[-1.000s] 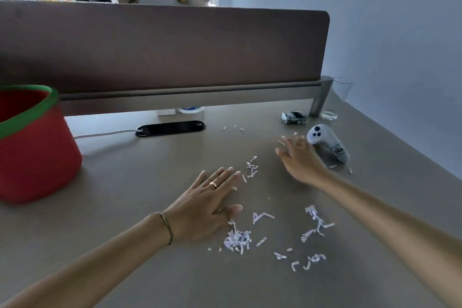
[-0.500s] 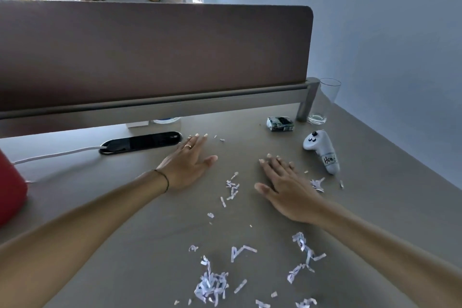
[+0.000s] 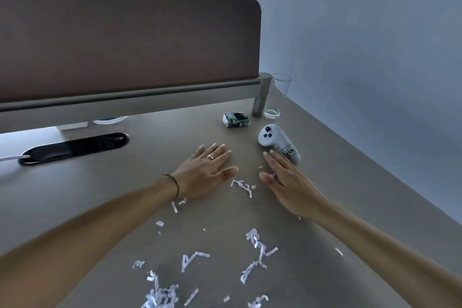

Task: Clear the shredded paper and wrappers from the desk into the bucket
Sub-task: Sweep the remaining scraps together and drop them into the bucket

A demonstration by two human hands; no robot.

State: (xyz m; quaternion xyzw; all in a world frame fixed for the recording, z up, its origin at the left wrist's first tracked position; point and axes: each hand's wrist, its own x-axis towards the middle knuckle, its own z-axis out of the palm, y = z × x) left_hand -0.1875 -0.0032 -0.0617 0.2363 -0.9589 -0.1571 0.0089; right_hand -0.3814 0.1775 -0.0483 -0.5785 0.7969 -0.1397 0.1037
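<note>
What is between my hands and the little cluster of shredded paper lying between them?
Nothing visible. The left hand and right hand lie flat on the desk either side of the shredded paper, with only bare surface between. The white controller sits just beyond the right fingertips.

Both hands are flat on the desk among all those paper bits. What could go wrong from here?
The right hand lies right against the white controller, so a sweep could knock it towards the empty glass behind it. The shredded paper is spread thin, with the biggest pile near the front edge, so raking might push bits off the desk. The bucket is out of view now, so scraps could drop on the way.
</note>
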